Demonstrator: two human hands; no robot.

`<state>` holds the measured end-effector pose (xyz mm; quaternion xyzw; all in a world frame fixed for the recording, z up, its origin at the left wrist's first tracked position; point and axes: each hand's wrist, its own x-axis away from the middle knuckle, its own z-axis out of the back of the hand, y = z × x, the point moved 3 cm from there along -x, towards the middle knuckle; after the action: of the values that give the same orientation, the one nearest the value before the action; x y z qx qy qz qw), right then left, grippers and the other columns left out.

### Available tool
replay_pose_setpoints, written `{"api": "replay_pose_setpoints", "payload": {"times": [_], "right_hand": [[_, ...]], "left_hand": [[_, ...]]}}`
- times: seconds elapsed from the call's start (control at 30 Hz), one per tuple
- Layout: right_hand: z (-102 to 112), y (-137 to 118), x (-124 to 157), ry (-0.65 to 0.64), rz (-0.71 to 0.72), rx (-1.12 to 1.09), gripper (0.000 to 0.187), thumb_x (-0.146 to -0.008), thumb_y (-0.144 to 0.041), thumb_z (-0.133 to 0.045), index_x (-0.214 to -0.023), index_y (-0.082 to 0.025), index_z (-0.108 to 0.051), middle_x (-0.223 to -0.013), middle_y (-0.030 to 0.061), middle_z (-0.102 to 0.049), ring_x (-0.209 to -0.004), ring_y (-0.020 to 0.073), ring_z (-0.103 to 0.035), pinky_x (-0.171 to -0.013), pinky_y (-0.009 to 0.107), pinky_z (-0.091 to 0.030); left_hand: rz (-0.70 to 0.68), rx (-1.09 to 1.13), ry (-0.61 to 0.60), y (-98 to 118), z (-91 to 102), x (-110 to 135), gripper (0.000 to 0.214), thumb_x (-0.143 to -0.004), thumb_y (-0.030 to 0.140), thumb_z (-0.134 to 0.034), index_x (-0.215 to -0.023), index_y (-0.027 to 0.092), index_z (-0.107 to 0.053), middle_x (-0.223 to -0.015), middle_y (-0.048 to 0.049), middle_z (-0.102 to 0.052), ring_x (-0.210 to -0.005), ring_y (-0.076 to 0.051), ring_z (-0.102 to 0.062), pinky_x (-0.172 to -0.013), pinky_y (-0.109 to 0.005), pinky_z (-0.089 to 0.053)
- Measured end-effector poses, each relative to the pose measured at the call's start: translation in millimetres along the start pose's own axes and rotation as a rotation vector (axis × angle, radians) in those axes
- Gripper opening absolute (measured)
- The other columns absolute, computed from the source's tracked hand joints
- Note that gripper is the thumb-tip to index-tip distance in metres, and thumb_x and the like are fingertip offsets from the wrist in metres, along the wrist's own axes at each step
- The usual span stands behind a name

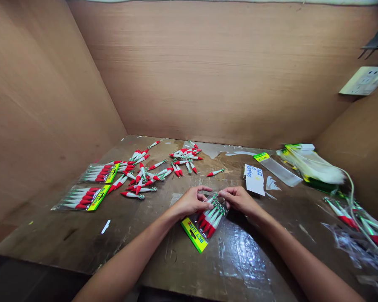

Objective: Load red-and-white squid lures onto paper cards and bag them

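Between my hands lies a clear plastic bag with a yellow-green header (194,235), its header end toward me. Several red and white fishing lures (211,220) sit inside it side by side, red tips toward the header and green hooked ends toward the far end. My left hand (195,200) is closed with thumb and fingers on the bag's far left edge. At the far right corner, my right hand (237,198) pinches the bag's edge beside the hooks. The fingertips partly cover the hooked ends.
Loose lures (141,176) lie scattered at the back left. Two filled lure packs (86,198) are at the left. A flat bag (280,170), a white labelled card (254,179) and a pile of bags (318,165) lie right. A cable runs past more lures (343,214).
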<state>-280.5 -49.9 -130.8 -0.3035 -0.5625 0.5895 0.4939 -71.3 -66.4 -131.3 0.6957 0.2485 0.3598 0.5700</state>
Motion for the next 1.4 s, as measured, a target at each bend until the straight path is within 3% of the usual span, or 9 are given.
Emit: {"api": "replay_pose_setpoints", "payload": {"times": [0.27, 0.47, 0.7, 0.87, 1.1, 1.4], "right_hand": [[3, -4, 8, -0.156, -0.141, 0.036, 0.052, -0.080, -0.055, -0.072, -0.106, -0.010, -0.070, -0.065, 0.0025, -0.059, -0.048, 0.0052, -0.033, -0.044, 0.021, -0.017], [-2, -1, 5, -0.141, -0.118, -0.005, 0.051, -0.081, -0.056, -0.070, -0.094, -0.007, -0.066, -0.064, 0.0038, -0.059, -0.051, 0.0068, -0.040, -0.048, 0.021, -0.021], [-2, -5, 7, -0.112, -0.152, -0.005, 0.052, -0.077, -0.056, -0.072, -0.091, -0.007, -0.064, -0.063, 0.0039, -0.059, -0.050, 0.0067, -0.037, -0.047, 0.022, -0.018], [-6, -6, 8, -0.110, -0.132, -0.028, 0.050, -0.078, -0.054, -0.073, -0.091, -0.007, -0.063, -0.065, 0.0036, -0.058, -0.052, 0.0074, -0.039, -0.049, 0.022, -0.021], [-5, 1, 6, -0.114, -0.068, -0.060, 0.049, -0.077, -0.050, -0.076, -0.095, -0.007, -0.062, -0.071, 0.0006, -0.052, -0.060, 0.0066, -0.037, -0.052, 0.021, -0.023], [-6, -10, 9, -0.080, -0.135, -0.027, 0.043, -0.076, -0.048, -0.073, -0.089, -0.008, -0.062, -0.067, 0.0024, -0.055, -0.057, 0.0080, -0.039, -0.052, 0.022, -0.023]], "left_hand": [[-0.012, -0.031, -0.006, 7, -2.2, 3, 0.076, -0.068, 0.029, -0.085, -0.132, 0.009, -0.050, -0.078, -0.0062, -0.062, -0.059, -0.010, -0.050, -0.052, -0.017, -0.035], [-0.022, -0.086, -0.004, 6, -3.2, 4, 0.074, -0.069, 0.027, -0.084, -0.132, 0.010, -0.051, -0.080, -0.0061, -0.063, -0.061, -0.011, -0.054, -0.054, -0.018, -0.039], [-0.038, -0.069, 0.014, 6, -3.3, 4, 0.073, -0.071, 0.030, -0.084, -0.133, 0.011, -0.049, -0.085, -0.0078, -0.064, -0.063, -0.011, -0.054, -0.056, -0.018, -0.040], [-0.007, -0.023, 0.016, 6, -3.1, 3, 0.072, -0.071, 0.032, -0.084, -0.130, 0.007, -0.051, -0.076, -0.0054, -0.061, -0.057, -0.009, -0.048, -0.051, -0.017, -0.034], [-0.065, -0.045, 0.111, 6, -6.0, 2, 0.070, -0.071, 0.027, -0.080, -0.131, 0.006, -0.050, -0.075, -0.0064, -0.063, -0.059, -0.011, -0.051, -0.053, -0.019, -0.039], [-0.167, -0.214, 0.170, 8, -10.1, 3, 0.057, -0.082, 0.034, -0.073, -0.131, 0.014, -0.052, -0.076, -0.0040, -0.064, -0.055, -0.011, -0.051, -0.049, -0.018, -0.037]]}}
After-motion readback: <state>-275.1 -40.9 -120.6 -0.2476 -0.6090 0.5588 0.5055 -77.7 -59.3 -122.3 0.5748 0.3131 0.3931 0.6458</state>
